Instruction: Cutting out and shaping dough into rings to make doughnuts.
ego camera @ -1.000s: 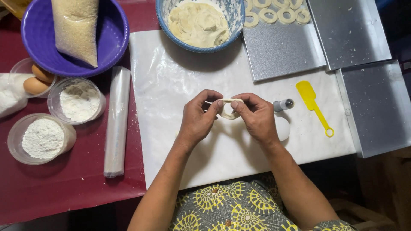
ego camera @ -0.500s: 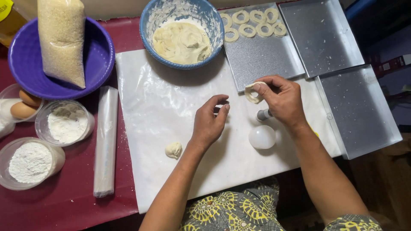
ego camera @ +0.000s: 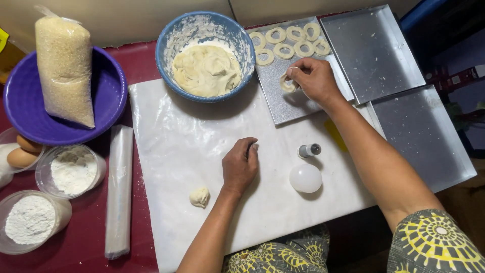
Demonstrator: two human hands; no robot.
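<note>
My right hand [ego camera: 316, 78] reaches over a metal tray [ego camera: 293, 103] and holds a dough ring [ego camera: 289, 83] just above its surface. Several more dough rings [ego camera: 285, 43] lie in rows at the tray's far end. Resting on the white plastic sheet [ego camera: 182, 146], my left hand [ego camera: 240, 167] is closed, with something small and dark pinched at the fingertips. A small lump of dough [ego camera: 200, 197] sits on the sheet to its left. A blue bowl of dough [ego camera: 206, 65] stands at the sheet's far edge.
A small round white cutter [ego camera: 305, 178] and a little grey cap [ego camera: 309, 150] lie on the sheet. Two more metal trays [ego camera: 374, 50] [ego camera: 422, 136] sit to the right. On the left are a purple bowl holding a bag of grains [ego camera: 63, 71], eggs [ego camera: 22, 151], two flour cups [ego camera: 73, 171] and a plastic roll [ego camera: 118, 192].
Both hands were together shaping dough over the sheet. My right hand has carried the ring away to the tray, and my left hand has dropped onto the sheet.
</note>
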